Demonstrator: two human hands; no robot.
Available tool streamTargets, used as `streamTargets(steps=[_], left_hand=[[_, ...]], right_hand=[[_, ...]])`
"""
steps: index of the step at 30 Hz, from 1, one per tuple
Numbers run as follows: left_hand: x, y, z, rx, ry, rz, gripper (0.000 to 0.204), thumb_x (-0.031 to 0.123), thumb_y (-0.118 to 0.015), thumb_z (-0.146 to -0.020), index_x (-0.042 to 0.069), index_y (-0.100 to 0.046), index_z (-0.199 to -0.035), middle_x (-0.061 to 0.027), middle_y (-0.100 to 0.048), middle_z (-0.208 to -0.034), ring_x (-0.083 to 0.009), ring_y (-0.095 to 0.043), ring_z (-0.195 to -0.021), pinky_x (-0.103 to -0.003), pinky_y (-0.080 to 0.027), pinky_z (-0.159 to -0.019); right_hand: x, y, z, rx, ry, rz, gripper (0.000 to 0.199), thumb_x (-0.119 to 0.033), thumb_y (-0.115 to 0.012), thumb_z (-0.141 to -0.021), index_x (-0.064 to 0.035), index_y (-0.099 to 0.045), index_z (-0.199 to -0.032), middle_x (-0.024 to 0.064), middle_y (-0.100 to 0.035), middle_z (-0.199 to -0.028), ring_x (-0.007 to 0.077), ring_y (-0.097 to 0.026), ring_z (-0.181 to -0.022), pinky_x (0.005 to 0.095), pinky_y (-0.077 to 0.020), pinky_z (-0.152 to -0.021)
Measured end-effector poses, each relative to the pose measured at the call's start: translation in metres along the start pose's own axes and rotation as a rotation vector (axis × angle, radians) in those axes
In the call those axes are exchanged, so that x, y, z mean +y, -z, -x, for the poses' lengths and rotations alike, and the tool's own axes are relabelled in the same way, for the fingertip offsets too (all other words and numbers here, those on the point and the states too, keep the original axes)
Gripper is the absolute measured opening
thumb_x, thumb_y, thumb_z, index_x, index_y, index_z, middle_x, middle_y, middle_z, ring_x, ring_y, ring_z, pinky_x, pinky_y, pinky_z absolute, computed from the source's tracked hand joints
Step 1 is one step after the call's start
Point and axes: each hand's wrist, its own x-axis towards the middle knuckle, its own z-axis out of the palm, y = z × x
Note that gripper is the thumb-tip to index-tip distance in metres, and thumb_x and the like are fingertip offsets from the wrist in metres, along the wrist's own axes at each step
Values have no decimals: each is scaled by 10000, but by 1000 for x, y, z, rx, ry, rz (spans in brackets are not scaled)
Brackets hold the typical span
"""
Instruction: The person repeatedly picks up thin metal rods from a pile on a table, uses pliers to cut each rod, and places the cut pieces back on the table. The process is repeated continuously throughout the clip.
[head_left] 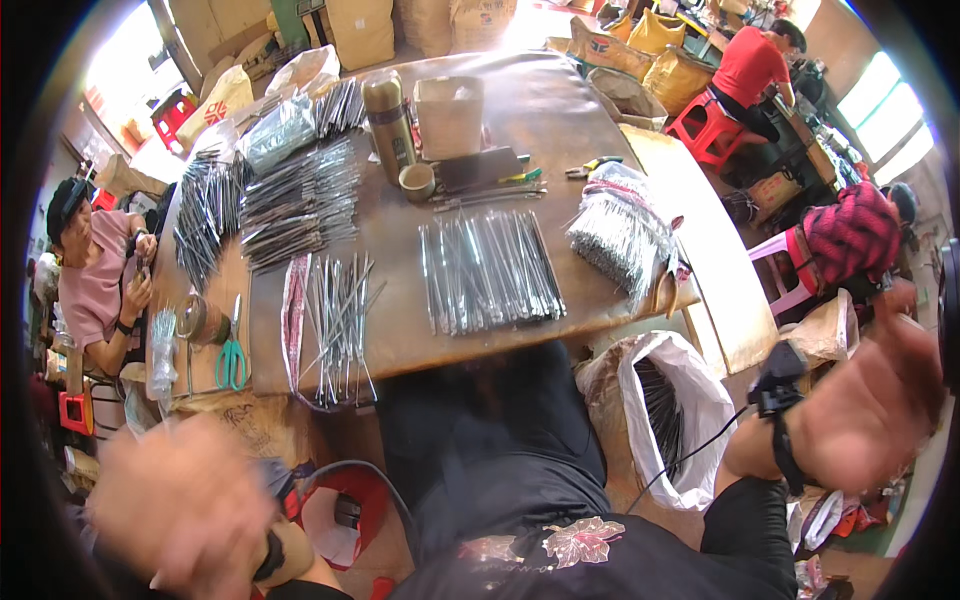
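Observation:
Both of my hands are raised off the table and smeared by motion. My left hand (190,500) is at the lower left, below the table edge, its fingers too blurred to read. At the far right, my right hand (860,400) is lifted beside the table, a black strap and small device on its wrist; its fingers are blurred too. Between them, a flat row of thin metal rods (490,272) lies near the table's front edge. To its left is a looser bunch of rods (340,325), some crossing. A thick bundle of rods (625,230), partly wrapped in plastic, lies to the right.
Stacked rods (300,200) cover the table's left. Teal-handled scissors (232,350) lie near a jar (203,320). Behind the row stand a thermos (388,125), a cup (417,182) and a beige bin (448,115); pliers (595,166) lie right. A white-lined sack (700,440) holds rods. People sit on both sides.

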Motion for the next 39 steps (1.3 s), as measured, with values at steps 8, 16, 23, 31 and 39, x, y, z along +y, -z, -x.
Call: streamTargets(steps=[8, 16, 23, 31, 39], left_hand=[[-160, -6, 67, -43, 1033, 24, 40, 25, -611, -845, -4, -605, -872, -10, -606, -755, -83, -580, -668, -204, -460, -608], [-254, -54, 119, -87, 1225, -11, 89, 75, -568, -880, -11, -572, -904, -78, -602, -741, -132, -581, -567, -239, -458, -497], [-295, -84, 110, 39, 1040, -422, 234, 189, -639, -860, -29, -567, -904, -141, -626, -735, -211, -614, -583, -333, -485, -534], [-302, -94, 109, -92, 854, -904, 260, 191, -727, -750, 46, -590, -918, -161, -627, -915, -367, -617, -893, -458, -494, -754], [-309, -74, 94, -48, 1046, -535, 283, 96, -715, -722, -27, -622, -959, -153, -666, -798, -265, -670, -756, -373, -529, -666]], right_hand=[[112, 13, 161, 84, -1112, 105, 106, -31, -562, -927, 22, -603, -1009, 87, -664, -894, 128, -639, -770, 229, -503, -736], [170, 71, 270, -59, -1264, 628, 144, -73, -620, -848, 30, -639, -946, 78, -669, -829, 145, -627, -732, 265, -497, -690], [201, 90, 280, -310, -1225, 1001, 352, -168, -658, -766, 28, -621, -1056, 209, -624, -1042, 320, -607, -980, 382, -478, -886], [220, 66, 291, -642, -1178, 1157, 687, -286, -727, -687, -33, -466, -1270, 274, -551, -1117, 435, -498, -1097, 474, -408, -962], [233, 81, 289, -664, -1249, 982, 897, -272, -801, -575, -50, -385, -1338, 346, -488, -1167, 476, -466, -1120, 487, -390, -986]])
